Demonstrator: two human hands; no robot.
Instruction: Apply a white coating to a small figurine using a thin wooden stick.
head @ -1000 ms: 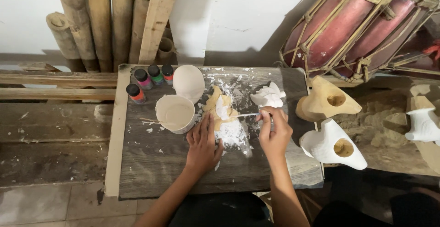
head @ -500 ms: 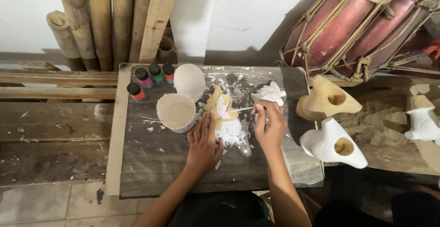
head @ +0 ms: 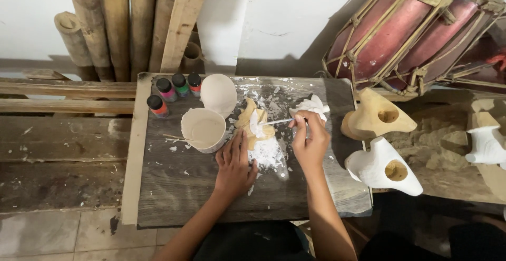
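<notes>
My right hand (head: 310,141) holds a thin paintbrush (head: 278,122) whose tip rests on a small carved wooden piece (head: 254,126), partly coated in white paint. My left hand (head: 235,162) lies flat on the dark wooden board (head: 174,187), fingers spread, pressing down the near edge of that piece. A round tub of white paint (head: 203,129) stands just left of the piece, its lid (head: 218,94) leaning behind it. White paint smears cover the board under the piece.
Several small paint bottles (head: 167,93) stand at the board's far left. A white carved piece (head: 311,106) lies at the far right. Two carved masks, one bare wood (head: 375,116) and one white (head: 383,167), sit to the right. Bamboo poles (head: 105,23) and drums (head: 400,29) lean behind.
My right hand has shifted slightly with the brush, its tip staying on the carved piece. My left hand has stayed pressed on the board.
</notes>
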